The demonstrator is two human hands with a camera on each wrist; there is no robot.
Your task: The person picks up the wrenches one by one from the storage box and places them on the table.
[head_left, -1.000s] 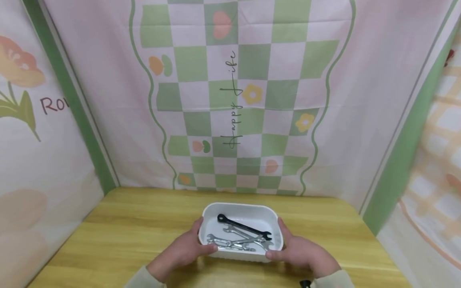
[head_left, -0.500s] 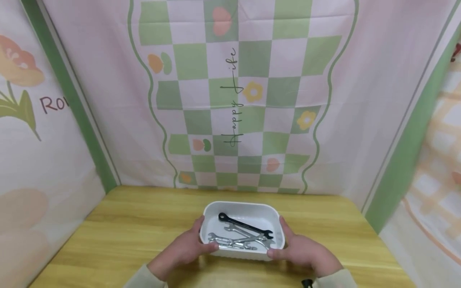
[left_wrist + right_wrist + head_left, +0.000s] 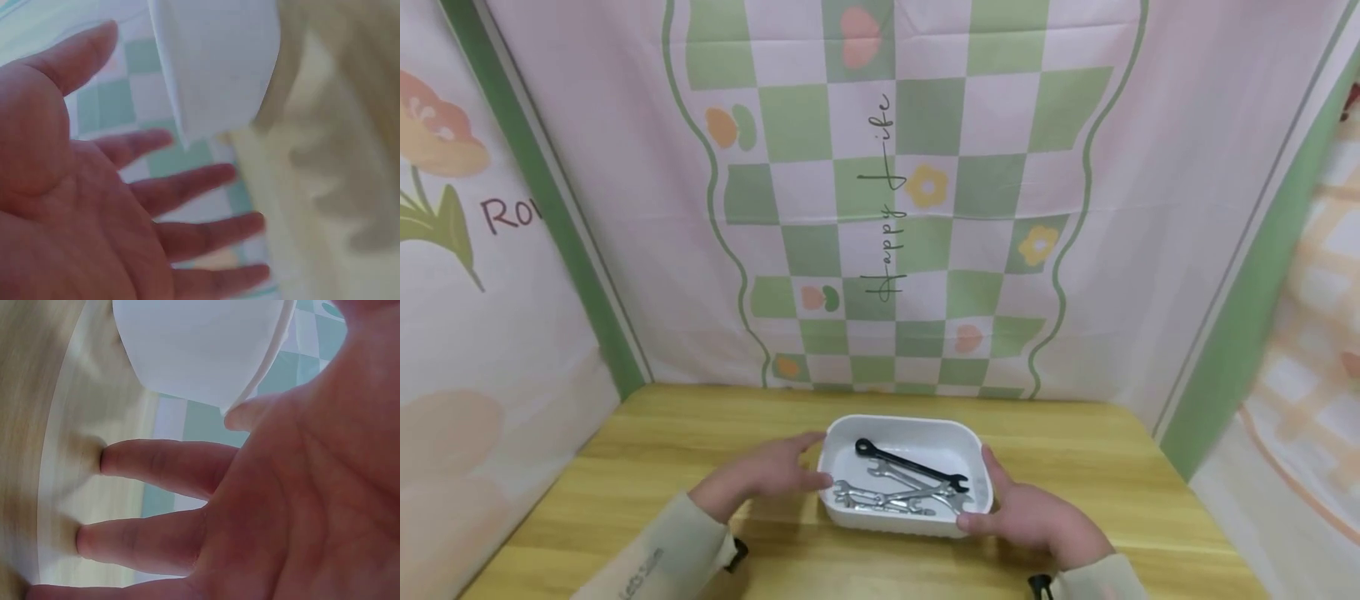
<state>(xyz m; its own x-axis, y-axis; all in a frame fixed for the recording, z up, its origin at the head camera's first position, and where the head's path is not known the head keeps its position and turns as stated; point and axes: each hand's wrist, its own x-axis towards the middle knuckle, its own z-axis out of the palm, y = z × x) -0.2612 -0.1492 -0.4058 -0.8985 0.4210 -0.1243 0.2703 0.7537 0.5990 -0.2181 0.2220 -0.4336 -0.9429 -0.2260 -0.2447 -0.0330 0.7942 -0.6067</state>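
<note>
A white tray [image 3: 904, 430] stands on the wooden table [image 3: 647, 467], near its front middle. Inside lie a black wrench [image 3: 910, 466] and several silver wrenches [image 3: 887, 500]. My left hand [image 3: 790, 468] hovers just left of the tray, its fingers spread and straight and holding nothing. In the left wrist view, the open palm of my left hand [image 3: 94, 206] faces the tray [image 3: 212, 62] with a gap between them. My right hand [image 3: 1003, 500] lies along the tray's right side, thumb at the front corner. The right wrist view shows straight fingers [image 3: 162, 465] beside the tray [image 3: 200, 350].
Patterned cloth panels [image 3: 895, 183] wall the table at the back and on both sides. Bare wood stretches left and right of the tray. A small dark object [image 3: 1039, 586] shows at my right sleeve, close to the table's front edge.
My left hand has let go of the tray's left side and drawn away leftward with its fingers spread. The right hand stays at the tray's right side.
</note>
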